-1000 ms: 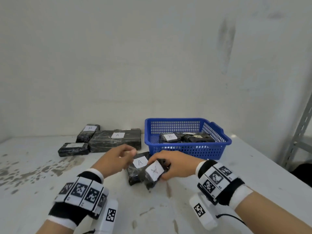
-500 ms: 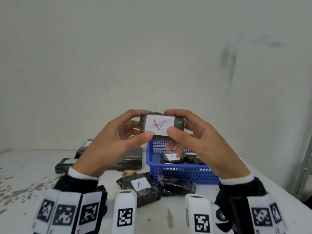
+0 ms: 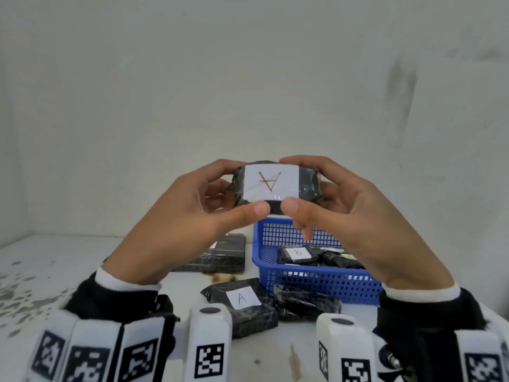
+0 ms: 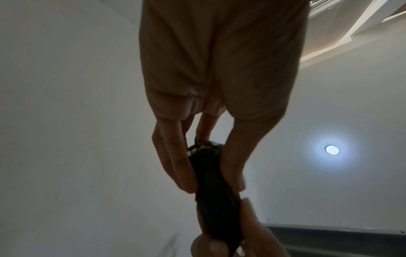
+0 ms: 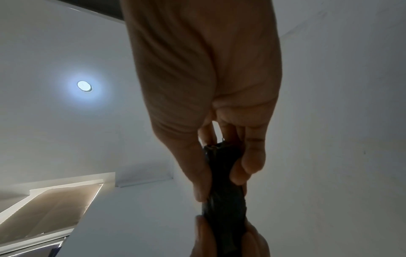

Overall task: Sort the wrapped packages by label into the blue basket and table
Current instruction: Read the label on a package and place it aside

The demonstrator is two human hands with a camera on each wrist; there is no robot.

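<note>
Near edge of table [image 3: 68, 274]: package marked A [image 3: 242, 304] and unlabelled-side package [image 3: 305, 304], both unsorted.

Above: left hand [image 3: 187, 216] and right hand [image 3: 347, 213] both pinch raised package [image 3: 275, 186], label A upside down, over blue basket [image 3: 316, 282].

Basket: B package [image 3: 297, 255] inside, others unreadable.

Far left pile [image 3: 220, 255]: labels hidden by arm.

Judged partly done.

table [image 3: 68, 274]: white top with dark chipped spots on the left
basket [image 3: 316, 285]: blue, sits on the right part of the table
A pack [image 3: 242, 307]: black wrap, lies in front of the basket
plain pack [image 3: 305, 303]: black, just right of the A pack
back packs [image 3: 223, 256]: black, left of the basket
</note>
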